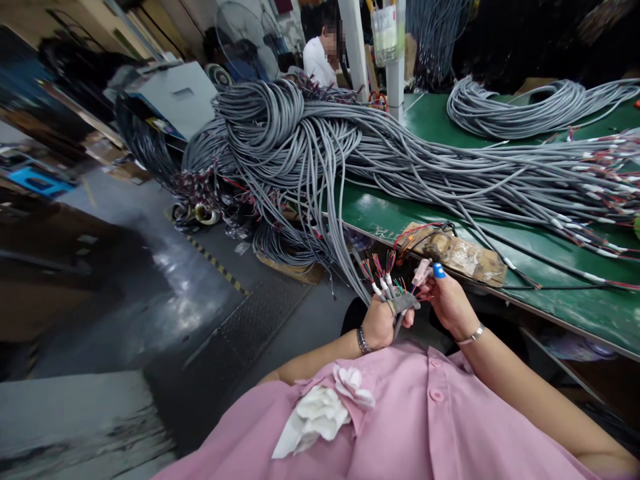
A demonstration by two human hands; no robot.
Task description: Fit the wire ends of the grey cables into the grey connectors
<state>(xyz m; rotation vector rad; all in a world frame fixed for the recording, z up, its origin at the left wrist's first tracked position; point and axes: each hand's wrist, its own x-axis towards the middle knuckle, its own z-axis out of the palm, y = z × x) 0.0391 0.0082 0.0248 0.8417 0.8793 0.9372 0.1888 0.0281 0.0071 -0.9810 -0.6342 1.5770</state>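
My left hand [381, 325] is closed round several grey cables [384, 287] in front of my body. Their ends fan out upward into thin red, green and other coloured wires [385, 263]. A grey wrap [404, 303] lies over the thumb area of this hand. Close beside it on the right, my right hand [453, 305] has its fingers pinched together on thin coloured wires [419, 291] at the left hand's cable ends. Blue tape [439, 270] covers a fingertip of the right hand, and a pale pinkish wrap [423, 270] shows beside it.
A large heap of grey cables [280, 127] spreads over the green table [370, 207], with another coil [525, 110] behind. A tape-covered block [455, 253] lies at the near table edge. A white post [355, 47] and a person [317, 61] are beyond.
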